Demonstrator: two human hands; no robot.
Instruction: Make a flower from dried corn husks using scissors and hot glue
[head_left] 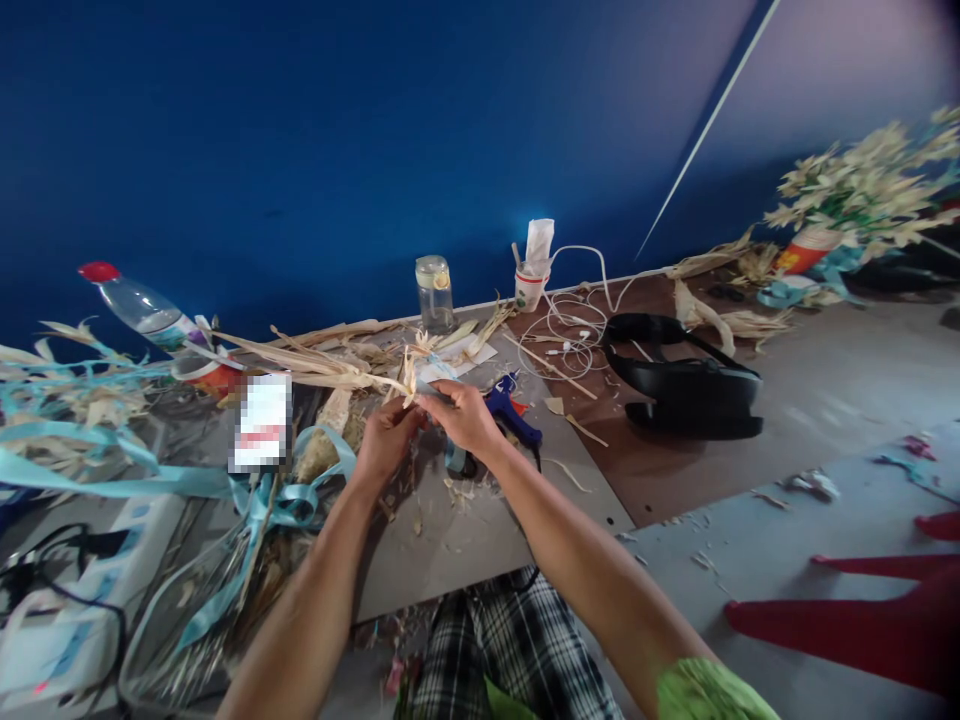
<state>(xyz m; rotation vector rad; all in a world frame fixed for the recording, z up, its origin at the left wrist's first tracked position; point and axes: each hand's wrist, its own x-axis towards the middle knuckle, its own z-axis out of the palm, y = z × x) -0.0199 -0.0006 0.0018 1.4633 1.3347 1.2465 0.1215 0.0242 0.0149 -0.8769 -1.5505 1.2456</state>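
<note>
Both my hands meet over the near part of the board. They pinch the base of an upright piece of dried corn husk [410, 375], pale and curled at the top. My left hand [386, 440] is closed round its lower end. My right hand [466, 415] closes on it from the other side, thumb and forefinger together. A short greyish strip shows at the right fingertips, too small to name. Just right of my right hand lies a blue glue gun [517, 412]. Below my hands is a roll of tape [456, 458], partly hidden.
Long dried husks [322, 358] lie behind my hands. A clear jar [435, 295], a paper cup [531, 288] and white cables [559, 330] stand or lie along the wall. A black headset [686, 385] is right; light-blue ribbon [180, 478], a phone [260, 422] and power strip [135, 560] are left.
</note>
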